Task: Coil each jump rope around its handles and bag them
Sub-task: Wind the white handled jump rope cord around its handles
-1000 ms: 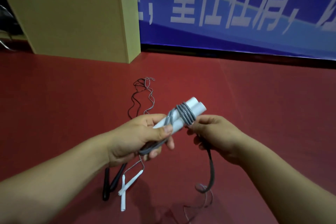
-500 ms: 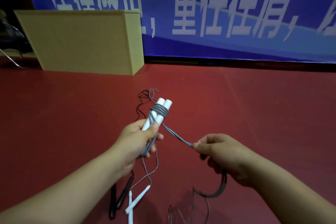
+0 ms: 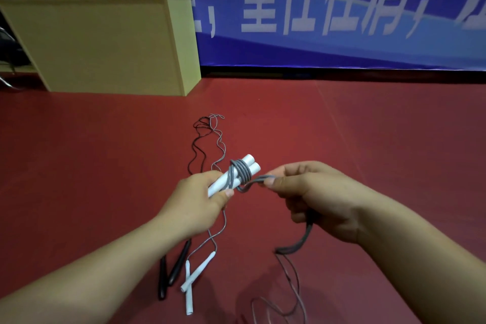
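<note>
My left hand (image 3: pixel 196 202) grips two white jump rope handles (image 3: pixel 249 169) side by side, tips pointing up and away. Several turns of grey rope (image 3: pixel 239 173) are wound round them near the top. My right hand (image 3: pixel 313 192) pinches the free grey rope (image 3: pixel 256 182) just right of the handles; the rest hangs below that hand as a dark loop (image 3: pixel 299 243) down to the floor. On the red floor below lie a second pair of white handles (image 3: pixel 196 275) and a pair of black handles (image 3: pixel 172 271), their thin ropes (image 3: pixel 210 139) trailing away from me.
A tan wooden box (image 3: pixel 105 45) stands at the back left against a blue banner (image 3: pixel 342 8) with white characters. Thin rope loops (image 3: pixel 284 302) lie on the red floor (image 3: pixel 368 126) near the bottom edge. A chair leg shows at the far left.
My right hand has come back up and in toward the handles with the rope. The stretch of rope between hand and handles is shorter, bent into a small loop.
</note>
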Demonstrator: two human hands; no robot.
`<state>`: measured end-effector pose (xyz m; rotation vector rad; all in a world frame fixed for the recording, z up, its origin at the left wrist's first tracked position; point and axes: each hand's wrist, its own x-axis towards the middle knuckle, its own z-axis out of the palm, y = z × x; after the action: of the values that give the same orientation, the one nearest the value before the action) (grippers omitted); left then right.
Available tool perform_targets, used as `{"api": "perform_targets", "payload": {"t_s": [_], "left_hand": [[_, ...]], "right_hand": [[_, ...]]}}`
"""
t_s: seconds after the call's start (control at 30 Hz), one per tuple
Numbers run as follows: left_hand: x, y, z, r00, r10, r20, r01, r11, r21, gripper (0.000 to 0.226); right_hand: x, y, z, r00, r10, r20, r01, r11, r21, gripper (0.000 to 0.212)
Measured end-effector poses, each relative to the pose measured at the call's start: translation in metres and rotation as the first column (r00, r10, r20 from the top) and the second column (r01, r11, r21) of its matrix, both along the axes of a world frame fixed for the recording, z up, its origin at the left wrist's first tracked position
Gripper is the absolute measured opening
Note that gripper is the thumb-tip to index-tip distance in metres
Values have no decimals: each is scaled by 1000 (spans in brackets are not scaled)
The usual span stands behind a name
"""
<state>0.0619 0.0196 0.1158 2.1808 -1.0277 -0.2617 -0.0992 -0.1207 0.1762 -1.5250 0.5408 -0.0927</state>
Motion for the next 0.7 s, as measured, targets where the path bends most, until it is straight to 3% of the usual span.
{"api": "perform_targets", "payload": {"t_s": [0.23,0.4,0.53,0.7], "left_hand": [[-15,0,9,971,-197,137,174,971,164,11],[-19,1,15,935,-330,129,295,927,232,9],[-22,3,18,911,-394,121,362,905,224,7],[-29,1,21,889,-447,100,419,881,217,7]], "right_hand": [[8,-8,-4,987,-127,97,126,992,13,18],[9,-12,-9,973,-201,110,205,979,-21,20],[9,-23,-15,970,-222,98,240,938,-252,24],[3,-35,-21,969,-168,179,234,856,-461,13]]}}
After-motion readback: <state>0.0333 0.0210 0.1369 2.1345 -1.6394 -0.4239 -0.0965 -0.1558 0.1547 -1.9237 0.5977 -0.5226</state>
